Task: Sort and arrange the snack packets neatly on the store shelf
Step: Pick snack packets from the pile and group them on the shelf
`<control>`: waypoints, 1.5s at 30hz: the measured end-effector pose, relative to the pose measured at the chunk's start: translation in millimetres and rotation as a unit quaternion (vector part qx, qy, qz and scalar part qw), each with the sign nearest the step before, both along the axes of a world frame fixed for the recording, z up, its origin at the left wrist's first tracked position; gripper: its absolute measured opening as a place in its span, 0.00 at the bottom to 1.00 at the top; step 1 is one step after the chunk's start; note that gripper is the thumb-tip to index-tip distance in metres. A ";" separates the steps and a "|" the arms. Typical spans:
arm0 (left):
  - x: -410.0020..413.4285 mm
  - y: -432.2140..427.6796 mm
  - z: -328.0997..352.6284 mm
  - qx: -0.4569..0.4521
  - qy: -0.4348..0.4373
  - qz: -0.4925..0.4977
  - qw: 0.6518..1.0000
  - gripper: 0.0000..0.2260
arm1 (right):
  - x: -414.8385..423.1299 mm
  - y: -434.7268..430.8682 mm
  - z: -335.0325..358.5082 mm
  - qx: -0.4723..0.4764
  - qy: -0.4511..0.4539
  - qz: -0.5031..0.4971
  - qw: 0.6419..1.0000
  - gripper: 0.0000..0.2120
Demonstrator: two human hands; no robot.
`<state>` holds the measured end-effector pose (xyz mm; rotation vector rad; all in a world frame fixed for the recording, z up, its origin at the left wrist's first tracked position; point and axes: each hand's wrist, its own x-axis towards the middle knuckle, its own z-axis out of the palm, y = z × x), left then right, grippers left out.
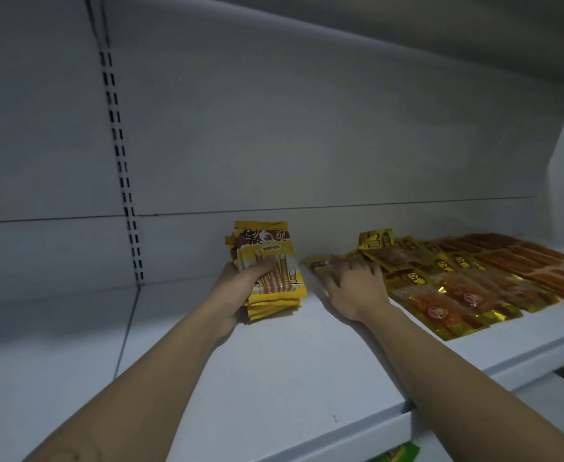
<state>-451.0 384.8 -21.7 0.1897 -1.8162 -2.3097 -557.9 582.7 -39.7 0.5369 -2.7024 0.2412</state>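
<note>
**One stack gripped, one stray packet pinned**

Our left hand (pixel 240 288) gripped the stack of yellow packets (pixel 274 288), fingers curled over its front face. The stack stood on the white shelf (pixel 274 378), left of centre and near the back panel (pixel 307 145). Our right hand (pixel 353 285) lay spread and flat, fingers fairly straight, pressing on a loose packet (pixel 317 263) that lay on the shelf between the stack and the row of gold packets (pixel 457 291).

We judged the stack the weak point. The packets were slick and already fanned at their lower edges, so a slack grip could let them slide apart across the shelf. Dragging the loose packet left with a flat palm could also catch the nearest gold packets, which overlapped one another, and pull that row askew. The orange packets (pixel 523 261) beyond lay well apart from both hands.

The stack stood nearly upright on its short bottom edges, leaning slightly. Its long axis ran up toward the back panel, with the printed heading at the top and the face turned to us. The loose packet lay flat; the hand hid most of it, so we could not tell its long axis.
</note>
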 end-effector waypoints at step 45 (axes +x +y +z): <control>-4.9 -27.7 1.0 0.005 -0.031 0.187 0.982 0.17 | 21.7 -43.1 7.0 0.046 -0.119 0.175 0.976 0.29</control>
